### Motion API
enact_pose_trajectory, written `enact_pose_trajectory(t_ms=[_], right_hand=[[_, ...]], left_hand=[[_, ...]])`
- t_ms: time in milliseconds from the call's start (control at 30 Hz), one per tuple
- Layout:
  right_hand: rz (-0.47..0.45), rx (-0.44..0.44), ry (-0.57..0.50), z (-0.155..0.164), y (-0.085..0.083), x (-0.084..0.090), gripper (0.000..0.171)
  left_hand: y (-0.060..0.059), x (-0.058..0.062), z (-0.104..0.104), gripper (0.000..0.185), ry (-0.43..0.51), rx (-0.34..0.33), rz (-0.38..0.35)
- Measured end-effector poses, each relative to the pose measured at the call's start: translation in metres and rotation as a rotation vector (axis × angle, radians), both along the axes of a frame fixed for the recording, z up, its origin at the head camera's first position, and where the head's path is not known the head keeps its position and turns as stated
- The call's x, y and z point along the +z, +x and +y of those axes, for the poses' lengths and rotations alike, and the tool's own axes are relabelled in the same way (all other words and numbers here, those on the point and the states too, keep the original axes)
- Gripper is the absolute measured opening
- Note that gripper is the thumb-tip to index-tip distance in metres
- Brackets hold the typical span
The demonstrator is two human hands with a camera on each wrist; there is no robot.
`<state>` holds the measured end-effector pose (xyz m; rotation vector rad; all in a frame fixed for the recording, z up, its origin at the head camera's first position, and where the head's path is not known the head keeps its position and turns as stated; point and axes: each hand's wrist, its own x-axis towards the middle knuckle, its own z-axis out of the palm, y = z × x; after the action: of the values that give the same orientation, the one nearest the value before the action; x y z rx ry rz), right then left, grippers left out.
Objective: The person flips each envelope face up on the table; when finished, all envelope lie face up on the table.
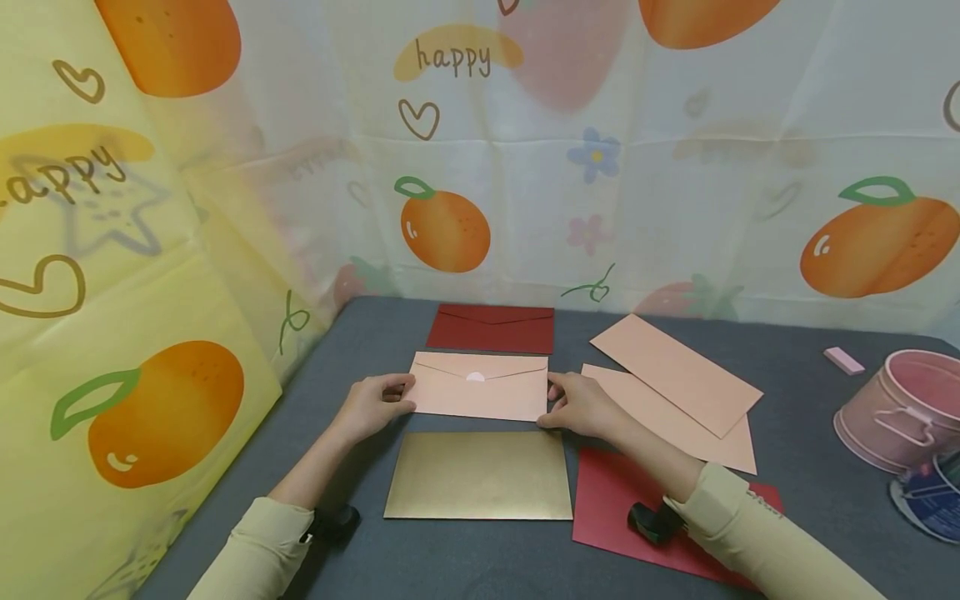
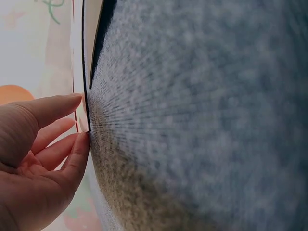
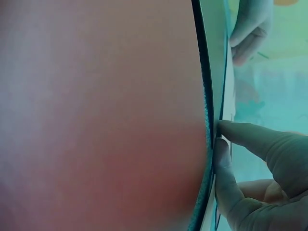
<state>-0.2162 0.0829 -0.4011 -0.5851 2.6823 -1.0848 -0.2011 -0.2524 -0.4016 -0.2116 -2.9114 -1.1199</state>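
Holding a pink envelope [image 1: 480,385] by its two short ends, the left hand [image 1: 372,406] and the right hand [image 1: 581,406] each pinch an edge, fingers curled lightly around it. The pink envelope lies flap-up on the grey surface [image 1: 795,383], sealed with a pale round sticker [image 1: 476,377]. Only the head view shows the layout: beyond the pink envelope lies a dark red envelope [image 1: 491,328], nearer than it a gold envelope [image 1: 480,476], to its right two pink sheets [image 1: 675,373] and a red sheet [image 1: 611,500], farther right a pink bucket [image 1: 900,412]. The left wrist view alone shows the fingers [image 2: 72,154] meeting the envelope edge [image 2: 85,86] side-on; the right wrist view shows the same for the right fingers [image 3: 222,163]. The backdrop [image 1: 675,167] reads "happy".
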Motion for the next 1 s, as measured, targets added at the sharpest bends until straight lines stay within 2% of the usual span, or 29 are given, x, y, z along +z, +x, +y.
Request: enact_pose_trajectory(t_ms=[200, 533, 633, 800, 900, 1000], right_hand=[[0.004, 0.011, 0.011, -0.0005, -0.0002, 0.002, 0.036], [0.013, 0.011, 0.035, -0.001, -0.0008, 0.0045, 0.03], [0.011, 0.006, 0.036, -0.0007, -0.0002, 0.0048, 0.039], [0.006, 0.005, 0.032, 0.0001, 0.0005, 0.005, 0.065], [0.006, 0.003, 0.03, 0.0002, 0.0004, 0.0039, 0.068], [0.009, 0.0, 0.021, 0.0003, 0.0003, 0.0032, 0.067]], left_hand=[[-0.0005, -0.0004, 0.0007, 0.04, -0.01, -0.035, 0.016], [-0.0003, -0.0014, 0.0012, 0.037, -0.021, -0.064, 0.024], [0.0003, -0.0011, 0.0015, 0.036, -0.018, -0.068, 0.025], [0.0006, -0.0011, 0.0013, 0.036, -0.004, -0.072, 0.02], [0.0011, -0.0003, 0.0011, 0.036, -0.002, -0.082, 0.016], [0.0027, 0.0012, 0.0009, 0.038, -0.027, -0.118, 0.031]])
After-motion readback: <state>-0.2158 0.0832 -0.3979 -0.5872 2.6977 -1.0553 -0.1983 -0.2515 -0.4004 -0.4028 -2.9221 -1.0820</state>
